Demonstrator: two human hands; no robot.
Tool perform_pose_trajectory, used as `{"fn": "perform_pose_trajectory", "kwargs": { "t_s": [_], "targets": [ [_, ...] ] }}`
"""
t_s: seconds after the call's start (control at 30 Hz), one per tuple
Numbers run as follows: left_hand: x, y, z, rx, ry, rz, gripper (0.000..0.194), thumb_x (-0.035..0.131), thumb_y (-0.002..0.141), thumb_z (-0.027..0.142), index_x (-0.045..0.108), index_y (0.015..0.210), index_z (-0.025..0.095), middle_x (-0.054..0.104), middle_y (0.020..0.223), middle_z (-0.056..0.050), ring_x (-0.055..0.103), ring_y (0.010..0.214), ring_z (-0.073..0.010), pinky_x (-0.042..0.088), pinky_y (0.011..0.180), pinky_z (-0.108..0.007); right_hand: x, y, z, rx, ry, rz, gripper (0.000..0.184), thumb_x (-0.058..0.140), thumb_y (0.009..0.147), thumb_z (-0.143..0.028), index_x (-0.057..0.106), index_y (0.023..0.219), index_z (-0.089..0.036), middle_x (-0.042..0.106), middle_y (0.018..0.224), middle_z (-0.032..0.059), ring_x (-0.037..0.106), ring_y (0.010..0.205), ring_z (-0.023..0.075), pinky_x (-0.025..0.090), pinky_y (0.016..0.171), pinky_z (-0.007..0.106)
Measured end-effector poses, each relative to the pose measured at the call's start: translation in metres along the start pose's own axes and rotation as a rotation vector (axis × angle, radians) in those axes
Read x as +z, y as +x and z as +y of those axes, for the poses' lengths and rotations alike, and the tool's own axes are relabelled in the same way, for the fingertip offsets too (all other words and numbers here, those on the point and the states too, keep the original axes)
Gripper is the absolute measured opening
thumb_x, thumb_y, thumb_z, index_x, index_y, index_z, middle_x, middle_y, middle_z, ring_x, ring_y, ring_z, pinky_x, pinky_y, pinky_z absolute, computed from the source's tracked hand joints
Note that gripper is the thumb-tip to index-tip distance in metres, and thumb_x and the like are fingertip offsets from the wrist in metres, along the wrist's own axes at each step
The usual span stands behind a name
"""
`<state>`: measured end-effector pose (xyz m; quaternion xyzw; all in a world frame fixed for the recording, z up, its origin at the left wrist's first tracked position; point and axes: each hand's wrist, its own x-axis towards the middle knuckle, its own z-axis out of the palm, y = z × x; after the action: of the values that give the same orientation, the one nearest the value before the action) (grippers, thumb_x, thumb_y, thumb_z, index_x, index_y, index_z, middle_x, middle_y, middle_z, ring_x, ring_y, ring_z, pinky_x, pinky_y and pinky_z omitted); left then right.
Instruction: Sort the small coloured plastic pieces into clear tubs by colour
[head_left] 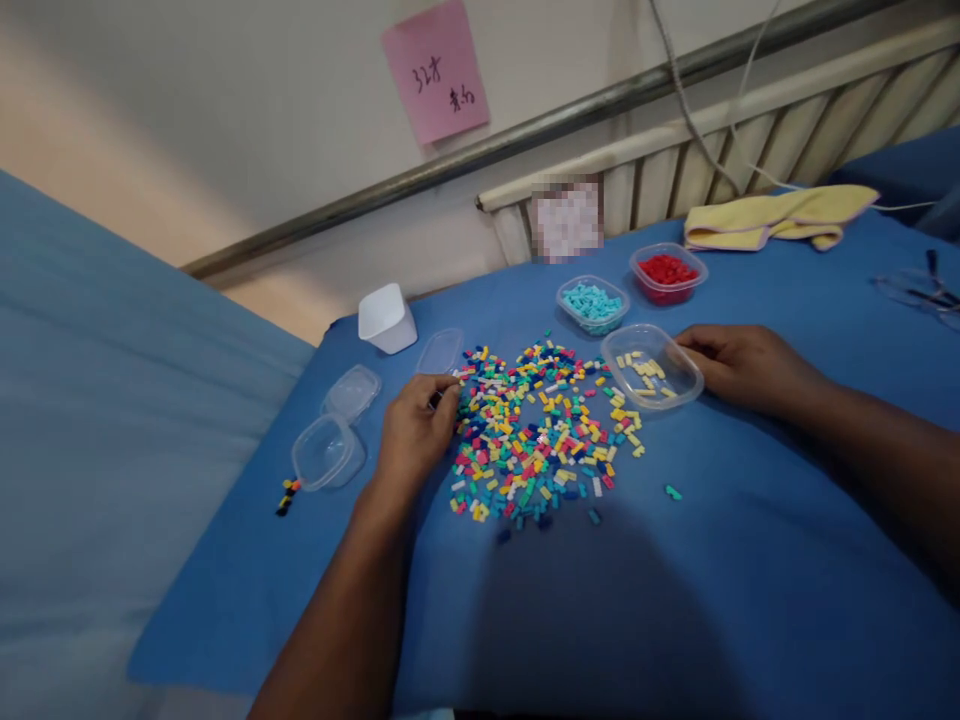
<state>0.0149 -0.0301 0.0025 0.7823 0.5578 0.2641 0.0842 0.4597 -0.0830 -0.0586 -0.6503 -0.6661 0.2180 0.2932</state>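
A loose pile of small multicoloured toy bricks (517, 420) is spread over the blue cloth between my hands. My left hand (416, 425) rests at the pile's left edge, thumb and fingers closed in a pinch; whatever may be between the fingertips is too small to make out. To the right of the pile, my right hand (739, 368) grips the right rim of a clear plastic container (679, 398), which tilts toward me. Several pale yellow bricks (646, 370) lie inside it.
Behind stand tubs of light blue bricks (592, 302) and red bricks (667, 272). A yellow cloth (772, 220) and glasses (926, 295) lie at right. At left are a white tub (386, 318), a clear container (326, 455), lids (352, 392) and a few dark bricks (285, 500).
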Motion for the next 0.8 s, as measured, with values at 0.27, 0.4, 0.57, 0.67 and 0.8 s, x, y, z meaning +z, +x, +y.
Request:
{"fn": "perform_pose_trajectory", "kwargs": {
  "t_s": [0.27,0.4,0.57,0.67,0.8],
  "targets": [
    [0.005,-0.015,-0.011,0.033,-0.014,-0.045,0.024,0.06,0.109,0.035,0.08,0.11,0.022,0.081,0.111,-0.008,0.076,0.104,-0.0232,0.061,0.1,-0.04,-0.001,-0.006,0.002,0.074,-0.038,0.005,0.054,0.06,0.098,-0.077,0.083,0.101,-0.028,0.084,0.089,0.0047,0.074,0.075,0.0262,0.053,0.069,0.038],
    [0.013,-0.018,-0.006,0.185,0.013,-0.041,0.029,0.057,0.112,0.035,0.079,0.125,0.02,0.081,0.129,-0.012,0.075,0.126,-0.0254,0.058,0.114,-0.045,-0.002,-0.007,0.001,0.091,-0.045,0.0,0.058,0.06,0.096,-0.083,0.083,0.103,-0.03,0.085,0.092,0.0048,0.077,0.08,0.0283,0.055,0.071,0.039],
    [0.022,-0.026,0.005,0.276,0.059,-0.288,0.057,0.041,0.12,0.051,0.063,0.159,0.017,0.058,0.171,-0.017,0.05,0.164,-0.0298,0.039,0.138,-0.054,-0.003,-0.008,0.0,0.12,-0.061,-0.006,0.062,0.059,0.095,-0.086,0.083,0.105,-0.03,0.085,0.095,0.0049,0.078,0.083,0.0293,0.055,0.073,0.039],
    [0.024,-0.031,0.02,0.237,0.123,-0.522,0.079,0.034,0.118,0.067,0.042,0.176,0.014,0.029,0.186,-0.02,0.026,0.176,-0.0356,0.025,0.143,-0.061,-0.003,-0.008,-0.002,0.117,-0.049,0.007,0.065,0.06,0.094,-0.088,0.083,0.102,-0.028,0.085,0.093,0.0058,0.077,0.082,0.0289,0.054,0.072,0.038],
    [0.029,-0.033,0.046,0.254,0.16,-0.623,0.094,0.032,0.114,0.078,0.03,0.18,0.01,0.013,0.189,-0.023,0.012,0.178,-0.0378,0.017,0.144,-0.062,-0.003,-0.007,-0.004,0.108,-0.051,0.014,0.069,0.06,0.091,-0.092,0.082,0.097,-0.027,0.084,0.09,0.006,0.076,0.079,0.028,0.054,0.071,0.038]
  ]
}}
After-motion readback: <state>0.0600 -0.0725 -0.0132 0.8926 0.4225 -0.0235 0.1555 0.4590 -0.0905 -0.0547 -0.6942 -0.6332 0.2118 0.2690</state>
